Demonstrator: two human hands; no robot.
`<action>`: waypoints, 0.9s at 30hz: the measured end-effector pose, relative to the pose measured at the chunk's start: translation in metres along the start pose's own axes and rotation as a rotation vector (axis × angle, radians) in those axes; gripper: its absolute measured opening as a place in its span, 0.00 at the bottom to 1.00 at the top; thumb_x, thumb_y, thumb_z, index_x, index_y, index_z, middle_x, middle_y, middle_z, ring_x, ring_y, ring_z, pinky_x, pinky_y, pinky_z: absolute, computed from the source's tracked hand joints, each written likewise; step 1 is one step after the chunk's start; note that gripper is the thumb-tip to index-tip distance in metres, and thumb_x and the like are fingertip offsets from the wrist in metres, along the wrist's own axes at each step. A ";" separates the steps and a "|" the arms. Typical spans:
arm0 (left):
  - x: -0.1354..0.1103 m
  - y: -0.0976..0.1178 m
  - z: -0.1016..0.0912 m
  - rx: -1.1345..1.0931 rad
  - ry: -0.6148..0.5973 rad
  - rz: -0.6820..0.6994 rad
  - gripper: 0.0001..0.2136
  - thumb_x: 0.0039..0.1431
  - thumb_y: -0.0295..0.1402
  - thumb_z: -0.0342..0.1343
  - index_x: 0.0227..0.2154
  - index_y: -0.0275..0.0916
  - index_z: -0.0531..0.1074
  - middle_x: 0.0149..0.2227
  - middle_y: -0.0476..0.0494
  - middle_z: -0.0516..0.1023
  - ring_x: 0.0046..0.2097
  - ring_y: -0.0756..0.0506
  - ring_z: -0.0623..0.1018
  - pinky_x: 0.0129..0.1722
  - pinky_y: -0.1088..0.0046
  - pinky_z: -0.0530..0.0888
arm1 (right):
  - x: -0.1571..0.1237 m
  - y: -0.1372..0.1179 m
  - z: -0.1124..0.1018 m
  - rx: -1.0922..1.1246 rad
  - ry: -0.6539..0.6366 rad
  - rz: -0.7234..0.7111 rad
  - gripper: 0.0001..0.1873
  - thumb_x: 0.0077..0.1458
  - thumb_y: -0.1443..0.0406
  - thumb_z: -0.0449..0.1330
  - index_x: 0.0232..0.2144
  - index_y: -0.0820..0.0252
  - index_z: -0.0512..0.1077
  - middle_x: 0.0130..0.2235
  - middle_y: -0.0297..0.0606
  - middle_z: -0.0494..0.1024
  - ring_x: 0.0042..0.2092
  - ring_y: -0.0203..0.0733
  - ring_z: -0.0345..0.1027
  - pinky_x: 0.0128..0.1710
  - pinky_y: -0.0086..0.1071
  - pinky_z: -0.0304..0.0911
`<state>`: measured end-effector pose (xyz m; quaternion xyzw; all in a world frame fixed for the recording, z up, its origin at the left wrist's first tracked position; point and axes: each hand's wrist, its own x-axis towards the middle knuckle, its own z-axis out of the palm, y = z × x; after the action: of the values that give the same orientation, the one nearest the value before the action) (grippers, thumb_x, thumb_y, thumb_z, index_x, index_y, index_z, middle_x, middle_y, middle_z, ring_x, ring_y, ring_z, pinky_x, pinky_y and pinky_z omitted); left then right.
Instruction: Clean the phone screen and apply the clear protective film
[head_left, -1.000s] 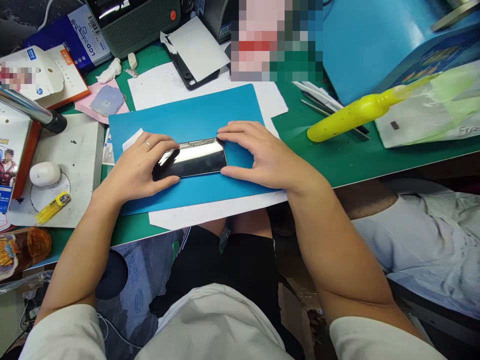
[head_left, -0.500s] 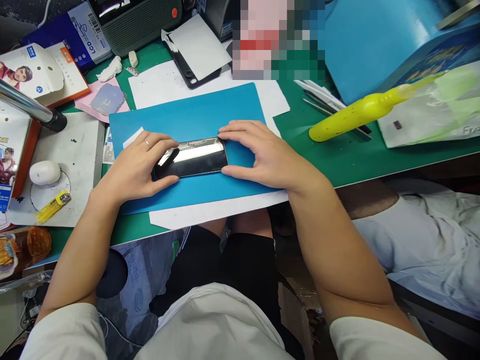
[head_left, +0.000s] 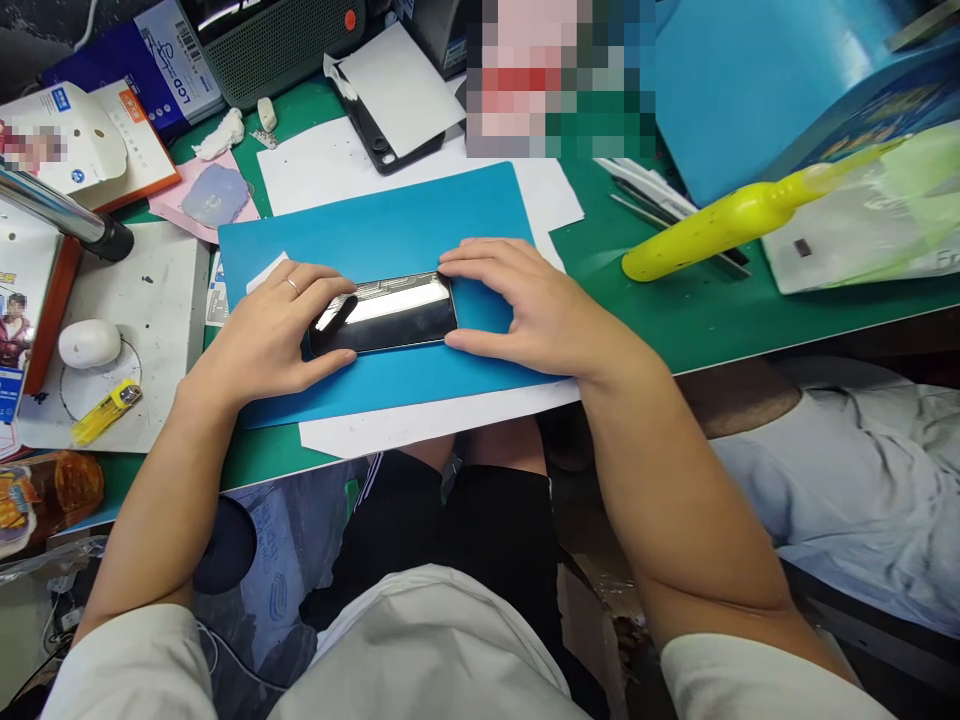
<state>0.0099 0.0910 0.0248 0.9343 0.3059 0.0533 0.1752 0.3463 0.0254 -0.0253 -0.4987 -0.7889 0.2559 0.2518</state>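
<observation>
A black phone (head_left: 386,315) with a glossy screen lies flat on a blue mat (head_left: 390,225) on the green table. My left hand (head_left: 274,330) grips its left end, thumb on the near edge and fingers curled over the far edge; a ring shows on one finger. My right hand (head_left: 529,310) holds its right end the same way, thumb at the near corner and forefinger on the far corner.
White paper sheets (head_left: 322,165) lie under and behind the mat. A yellow bottle (head_left: 720,225) lies at right, tweezers (head_left: 652,195) beside it. Another phone (head_left: 375,135) under paper sits at the back. A yellow lighter (head_left: 105,412) and white mouse-like object (head_left: 88,343) rest at left.
</observation>
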 end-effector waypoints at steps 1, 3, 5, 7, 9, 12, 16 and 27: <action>0.000 0.000 0.000 0.002 0.002 0.003 0.29 0.71 0.53 0.60 0.68 0.45 0.70 0.66 0.32 0.78 0.64 0.26 0.77 0.73 0.34 0.65 | 0.000 0.000 0.000 0.001 -0.001 0.001 0.36 0.63 0.48 0.69 0.71 0.46 0.75 0.72 0.45 0.77 0.76 0.73 0.64 0.75 0.76 0.61; 0.000 -0.001 0.001 0.005 0.006 0.011 0.29 0.71 0.52 0.60 0.68 0.45 0.70 0.66 0.32 0.78 0.64 0.26 0.77 0.72 0.35 0.66 | 0.000 0.000 0.000 0.002 0.001 0.000 0.36 0.64 0.48 0.69 0.70 0.47 0.75 0.72 0.45 0.77 0.76 0.72 0.64 0.75 0.75 0.61; 0.000 -0.002 0.001 0.002 0.014 0.021 0.29 0.71 0.52 0.61 0.68 0.44 0.70 0.66 0.31 0.78 0.64 0.26 0.78 0.72 0.35 0.66 | 0.000 0.000 0.000 0.003 0.005 -0.001 0.36 0.63 0.48 0.69 0.70 0.49 0.75 0.72 0.46 0.77 0.76 0.72 0.65 0.75 0.74 0.61; 0.000 -0.003 0.002 -0.002 0.024 0.029 0.29 0.70 0.52 0.61 0.68 0.44 0.70 0.65 0.31 0.78 0.64 0.26 0.78 0.72 0.35 0.66 | 0.000 0.000 0.000 0.004 0.011 -0.002 0.36 0.63 0.48 0.69 0.70 0.49 0.76 0.72 0.46 0.77 0.76 0.72 0.65 0.75 0.74 0.61; 0.000 -0.003 0.002 -0.009 0.027 0.027 0.29 0.70 0.52 0.62 0.68 0.44 0.71 0.65 0.31 0.79 0.63 0.25 0.78 0.71 0.35 0.67 | 0.000 0.000 0.000 0.005 0.007 0.002 0.36 0.64 0.47 0.69 0.70 0.48 0.76 0.72 0.46 0.77 0.76 0.72 0.64 0.75 0.74 0.61; 0.000 -0.004 0.001 -0.015 0.022 0.022 0.30 0.70 0.54 0.62 0.68 0.45 0.71 0.66 0.31 0.78 0.63 0.25 0.78 0.71 0.36 0.68 | 0.000 0.000 -0.001 0.007 0.002 0.007 0.36 0.64 0.46 0.68 0.70 0.48 0.76 0.72 0.45 0.77 0.76 0.73 0.64 0.75 0.74 0.61; 0.000 -0.003 0.001 0.013 0.019 0.022 0.30 0.72 0.56 0.59 0.68 0.45 0.70 0.66 0.32 0.79 0.64 0.26 0.78 0.70 0.38 0.68 | 0.000 0.000 -0.001 0.004 -0.004 0.011 0.37 0.64 0.47 0.68 0.71 0.48 0.76 0.73 0.45 0.76 0.76 0.74 0.64 0.75 0.74 0.61; 0.000 -0.003 0.005 0.033 0.050 0.058 0.24 0.72 0.51 0.59 0.63 0.44 0.76 0.65 0.32 0.80 0.61 0.28 0.79 0.68 0.38 0.69 | 0.000 -0.002 -0.001 -0.004 -0.020 0.027 0.38 0.63 0.46 0.67 0.72 0.51 0.75 0.73 0.45 0.77 0.77 0.75 0.63 0.75 0.75 0.60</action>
<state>0.0094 0.0923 0.0189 0.9440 0.2836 0.0768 0.1503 0.3460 0.0253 -0.0232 -0.5071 -0.7852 0.2626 0.2395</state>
